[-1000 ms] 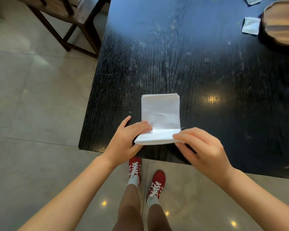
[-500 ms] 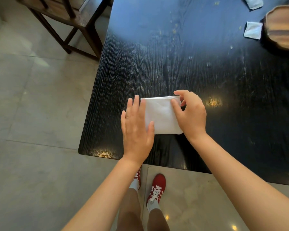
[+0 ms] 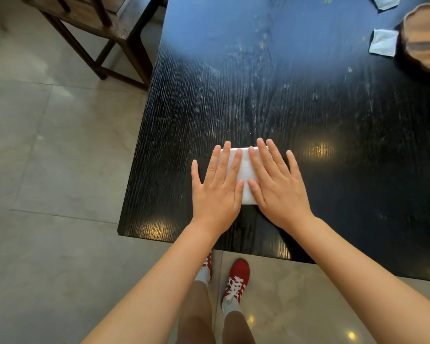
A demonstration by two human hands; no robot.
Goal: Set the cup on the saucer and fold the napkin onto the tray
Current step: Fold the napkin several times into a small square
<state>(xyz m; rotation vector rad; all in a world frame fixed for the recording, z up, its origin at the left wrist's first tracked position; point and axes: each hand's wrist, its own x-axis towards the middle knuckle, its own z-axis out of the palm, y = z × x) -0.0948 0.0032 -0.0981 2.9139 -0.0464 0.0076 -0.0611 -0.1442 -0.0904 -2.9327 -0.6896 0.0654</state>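
Note:
A white napkin [image 3: 245, 170], folded into a small rectangle, lies on the black table [image 3: 271, 95] near its front left corner. My left hand [image 3: 217, 184] lies flat on the napkin's left part, fingers spread. Flat on its right part rests my right hand [image 3: 274, 181], fingers spread too. Only a strip of napkin shows between the two hands. A wooden tray [image 3: 423, 37] sits at the far right edge, cut off by the frame. No cup or saucer is in view.
Two small white cloth pieces [image 3: 382, 43] lie left of the tray at the far right. A dark wooden chair [image 3: 90, 23] stands on the tiled floor beyond the table's left edge. My red shoes [image 3: 235, 279] show under the table's front edge.
The napkin's near half was folded over away from me, halving it. Both hands moved from pinching its near edge to lying flat on top of the folded napkin.

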